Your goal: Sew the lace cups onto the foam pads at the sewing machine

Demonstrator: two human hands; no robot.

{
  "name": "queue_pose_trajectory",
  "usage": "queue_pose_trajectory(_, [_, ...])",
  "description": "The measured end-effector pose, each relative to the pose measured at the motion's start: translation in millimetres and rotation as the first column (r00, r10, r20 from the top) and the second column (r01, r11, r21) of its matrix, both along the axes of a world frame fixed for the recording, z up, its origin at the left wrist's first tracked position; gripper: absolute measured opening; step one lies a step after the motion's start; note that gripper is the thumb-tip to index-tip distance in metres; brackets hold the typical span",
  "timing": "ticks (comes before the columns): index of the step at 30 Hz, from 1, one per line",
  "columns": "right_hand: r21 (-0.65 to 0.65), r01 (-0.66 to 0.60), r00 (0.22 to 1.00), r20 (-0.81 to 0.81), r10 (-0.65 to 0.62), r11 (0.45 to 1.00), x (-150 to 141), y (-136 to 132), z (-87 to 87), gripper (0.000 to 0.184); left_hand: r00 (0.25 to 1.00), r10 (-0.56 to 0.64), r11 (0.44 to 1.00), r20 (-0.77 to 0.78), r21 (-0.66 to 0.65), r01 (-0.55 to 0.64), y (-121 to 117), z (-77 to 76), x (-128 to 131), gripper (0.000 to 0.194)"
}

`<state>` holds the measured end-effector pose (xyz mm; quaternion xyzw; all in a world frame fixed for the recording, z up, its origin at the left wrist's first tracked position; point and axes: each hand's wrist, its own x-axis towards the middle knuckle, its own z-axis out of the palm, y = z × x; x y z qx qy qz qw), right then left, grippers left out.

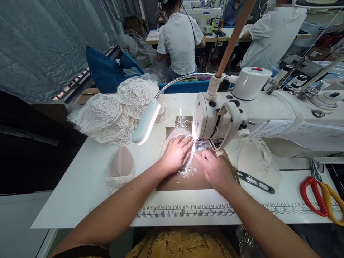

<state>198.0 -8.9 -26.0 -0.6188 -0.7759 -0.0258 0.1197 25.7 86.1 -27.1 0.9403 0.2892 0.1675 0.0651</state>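
My left hand [176, 152] lies flat, fingers stretched, on a white lace-covered cup piece [173, 134] beside the needle area of a white sewing machine [204, 118]. Just right of the presser foot [199, 144] and nearer me, my right hand [215, 166] rests with its fingers curled and its index fingertip at the fabric's edge. Whatever lies between those fingers is hidden. Under both hands is a brown plate [185, 182] with shiny clear tape. Close to the right wrist lies a dark slotted metal tool [255, 182], one end against the hand.
Lace pieces [107, 114] are heaped at the back left, below a lamp head [146, 122]. A single cup piece [122, 163] lies left. Scissors [319, 197] with red and yellow handles sit right. A ruler strip [185, 212] edges the table. Two people in white shirts sit beyond.
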Motion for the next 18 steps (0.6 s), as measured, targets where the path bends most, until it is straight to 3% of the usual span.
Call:
queue_pose_trajectory(4, [-0.035, 0.000, 1.000, 0.008, 0.000, 0.999, -1, -2, 2.3, 0.049, 0.996, 0.056, 0.998, -0.066, 0.007, -0.056, -6, 2.0, -1, 0.043])
queue_pose_trajectory(9, [0.009, -0.014, 1.000, -0.022, 0.014, 1.000, 4, -6, -6.5, 0.043, 0.961, 0.239, 0.970, -0.138, -0.015, -0.243, -25, 13.2, -8, 0.050])
queue_pose_trajectory(12, [0.048, -0.041, 0.998, -0.052, 0.043, 0.998, 9, -5, -13.9, 0.040, 0.953, 0.258, 0.959, -0.156, -0.081, -0.273, -39, 30.8, -33, 0.043])
queue_pose_trajectory(14, [0.051, -0.054, 0.996, -0.073, 0.057, 0.997, 10, -5, -16.2, 0.039, 0.947, 0.300, 0.946, -0.113, -0.096, -0.311, -49, 40.2, -64, 0.038])
queue_pose_trajectory(16, [0.053, -0.063, 0.993, -0.092, 0.068, 0.997, 11, -6, -16.7, 0.040, 0.884, 0.467, 0.883, -0.026, -0.040, -0.468, -57, 42.8, -104, 0.039])
queue_pose_trajectory(18, [0.054, -0.064, 0.993, -0.097, 0.069, 0.996, 11, -6, -16.9, 0.040, 0.726, 0.686, 0.727, 0.046, -0.016, -0.686, -62, 37.6, -146, 0.032])
